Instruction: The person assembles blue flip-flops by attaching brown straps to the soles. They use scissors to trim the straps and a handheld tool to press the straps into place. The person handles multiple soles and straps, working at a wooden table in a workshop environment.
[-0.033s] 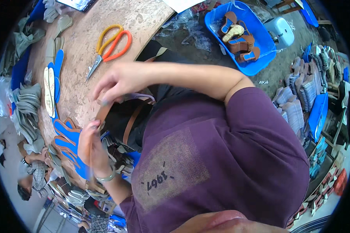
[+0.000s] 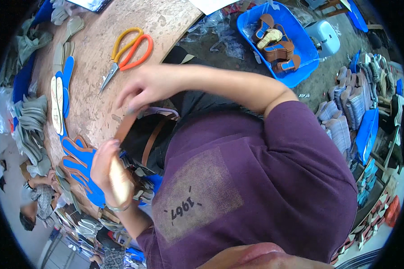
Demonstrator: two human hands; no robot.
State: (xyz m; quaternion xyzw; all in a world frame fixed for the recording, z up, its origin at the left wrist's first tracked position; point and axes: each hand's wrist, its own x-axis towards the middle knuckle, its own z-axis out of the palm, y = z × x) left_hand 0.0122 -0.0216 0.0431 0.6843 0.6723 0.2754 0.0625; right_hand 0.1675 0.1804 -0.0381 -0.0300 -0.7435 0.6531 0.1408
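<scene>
My left hand [image 2: 104,165] is closed round a long, narrow shoe insole [image 2: 127,126], brown at its upper end. A pale, shiny face [image 2: 120,181] shows beside the palm, smeared by glare and motion. My right hand [image 2: 149,86] bends over the brown end, thumb and fingertips meeting it, slightly blurred. Scissors [image 2: 116,62] with one yellow and one orange handle lie on the wooden table beyond my right hand, blades partly apart. Left of my left hand, several blue insoles with brown edges [image 2: 78,154] overlap. Cream insoles [image 2: 57,105] lie farther up beside plain blue ones [image 2: 68,74].
Stacks of grey shoe parts [image 2: 31,116] line the table's left side. On the floor stands a blue tub [image 2: 296,78] with brown soles, next to a light-blue appliance [image 2: 325,38]. Piled shoe parts [image 2: 341,121] fill the right side. Another person [image 2: 42,199] is at far lower left.
The insole has turned, so its pale, shiny face now shows beside my left palm. My right hand has shifted slightly right, away from the scissors' tip.
</scene>
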